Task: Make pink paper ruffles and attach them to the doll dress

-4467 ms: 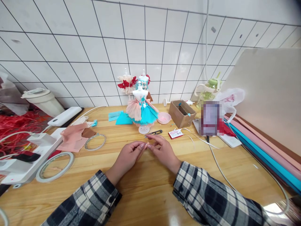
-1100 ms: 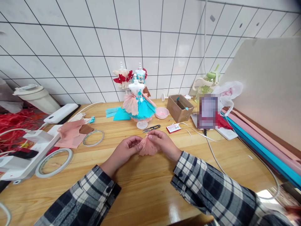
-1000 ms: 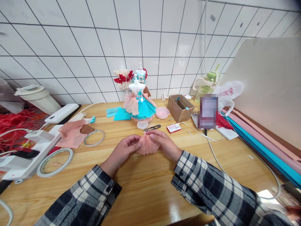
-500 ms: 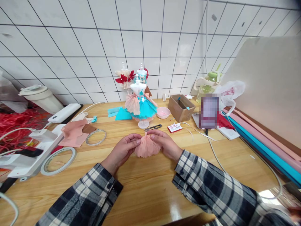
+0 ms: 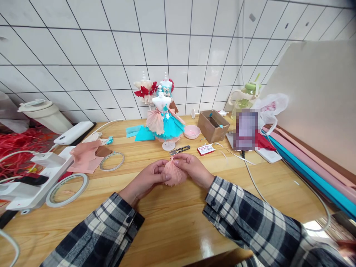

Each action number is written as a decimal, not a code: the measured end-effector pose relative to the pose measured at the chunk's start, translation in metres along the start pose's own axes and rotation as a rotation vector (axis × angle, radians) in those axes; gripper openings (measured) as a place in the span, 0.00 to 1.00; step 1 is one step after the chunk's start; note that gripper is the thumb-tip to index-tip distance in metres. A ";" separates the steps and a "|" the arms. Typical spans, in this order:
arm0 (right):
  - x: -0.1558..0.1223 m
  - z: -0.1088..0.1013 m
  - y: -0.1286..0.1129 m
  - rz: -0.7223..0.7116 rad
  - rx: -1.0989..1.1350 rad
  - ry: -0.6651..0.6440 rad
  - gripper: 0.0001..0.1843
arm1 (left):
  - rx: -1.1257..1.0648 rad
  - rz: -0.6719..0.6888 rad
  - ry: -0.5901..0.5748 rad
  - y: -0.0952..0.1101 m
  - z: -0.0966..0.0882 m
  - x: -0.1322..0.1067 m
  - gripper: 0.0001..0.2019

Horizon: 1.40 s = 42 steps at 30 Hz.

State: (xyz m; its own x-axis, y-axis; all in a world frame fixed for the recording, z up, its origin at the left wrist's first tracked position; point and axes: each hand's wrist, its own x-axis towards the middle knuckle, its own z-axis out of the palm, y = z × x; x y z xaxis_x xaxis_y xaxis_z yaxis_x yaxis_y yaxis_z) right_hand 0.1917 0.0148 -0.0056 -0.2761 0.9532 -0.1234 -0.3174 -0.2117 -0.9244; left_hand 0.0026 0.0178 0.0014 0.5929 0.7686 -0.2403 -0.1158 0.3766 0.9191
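Observation:
A pleated pink crepe-paper skirt (image 5: 174,175) hangs between my hands, its gathered end up and its jagged hem down. My left hand (image 5: 148,177) pinches its left side, thumb in front. My right hand (image 5: 193,167) grips the right side close to the gathered neck, its fingers partly behind the paper. Just beyond them lie black thread snips (image 5: 180,150). Behind the snips, a small white mannequin (image 5: 162,102) wears a turquoise paper skirt (image 5: 170,125) with pink panels. Two more dressed mannequins (image 5: 144,91) stand behind it.
Tape rolls (image 5: 112,162), pink paper scraps (image 5: 86,155) and a white power strip (image 5: 46,185) lie at left. A pink bowl (image 5: 192,132), a cardboard box (image 5: 213,128), a red-and-white packet (image 5: 205,149) and a blurred phone (image 5: 247,129) are at right. A cable (image 5: 254,181) crosses the right side.
The pink skirt has drawn in narrower and rounder, its hem less fanned out. My left thumb has slid slightly right and down over it. The camera view has shifted a little.

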 end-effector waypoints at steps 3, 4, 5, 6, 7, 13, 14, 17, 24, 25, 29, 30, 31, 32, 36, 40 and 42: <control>0.000 0.000 -0.001 -0.001 0.017 0.014 0.21 | -0.023 -0.001 -0.023 0.003 0.000 -0.002 0.26; 0.000 0.000 -0.001 -0.002 0.023 0.018 0.21 | -0.036 0.003 -0.019 0.003 -0.001 -0.002 0.25; 0.000 0.000 -0.001 -0.007 0.027 0.021 0.21 | -0.054 0.008 -0.007 0.003 -0.001 -0.001 0.24; 0.000 -0.001 -0.001 -0.014 0.026 0.024 0.20 | -0.075 0.014 0.010 0.002 -0.002 0.000 0.24; 0.000 -0.001 0.000 -0.023 0.021 0.026 0.20 | -0.092 0.019 0.030 0.002 -0.003 0.001 0.23; 0.002 -0.010 -0.012 -0.135 -0.208 0.089 0.20 | -0.115 0.051 0.116 0.007 -0.013 -0.001 0.23; 0.002 -0.014 -0.017 -0.181 -0.290 0.132 0.20 | -0.112 0.052 0.137 0.010 -0.015 -0.004 0.23; -0.002 -0.034 -0.037 -0.329 -0.516 0.318 0.19 | -0.057 0.058 0.216 0.016 -0.024 -0.009 0.25; -0.039 -0.103 -0.062 -0.515 -0.796 0.740 0.16 | 0.790 0.150 0.510 0.015 -0.053 -0.004 0.25; -0.045 -0.110 -0.061 -0.502 -0.824 0.774 0.16 | 0.936 0.161 0.570 0.015 -0.055 -0.003 0.25; -0.060 -0.125 -0.056 -0.421 -0.949 0.860 0.18 | 1.283 0.335 0.736 0.016 -0.055 -0.006 0.24; -0.060 -0.126 -0.054 -0.408 -0.982 0.862 0.18 | 1.311 0.387 0.741 0.017 -0.053 -0.007 0.22; -0.060 -0.126 -0.052 -0.398 -1.019 0.851 0.18 | 1.321 0.428 0.733 0.018 -0.050 -0.008 0.21; -0.059 -0.127 -0.051 -0.388 -1.066 0.823 0.18 | 1.320 0.460 0.718 0.018 -0.047 -0.009 0.20; -0.053 -0.136 -0.049 -0.314 -1.303 0.671 0.17 | 1.324 0.556 0.619 0.016 -0.032 -0.010 0.12; -0.057 -0.150 -0.052 -0.109 -1.400 0.679 0.18 | 1.341 0.608 0.537 0.012 -0.024 -0.009 0.10; -0.059 -0.156 -0.052 0.007 -1.413 0.636 0.18 | 1.336 0.631 0.506 0.011 -0.023 -0.009 0.10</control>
State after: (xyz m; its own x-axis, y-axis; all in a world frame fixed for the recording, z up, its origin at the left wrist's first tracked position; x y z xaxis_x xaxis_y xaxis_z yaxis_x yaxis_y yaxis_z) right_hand 0.3658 0.0029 -0.0062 0.2606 0.9620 0.0817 0.8687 -0.1968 -0.4546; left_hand -0.0226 0.0268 0.0068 0.3714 0.8103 0.4532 0.6954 -0.5662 0.4425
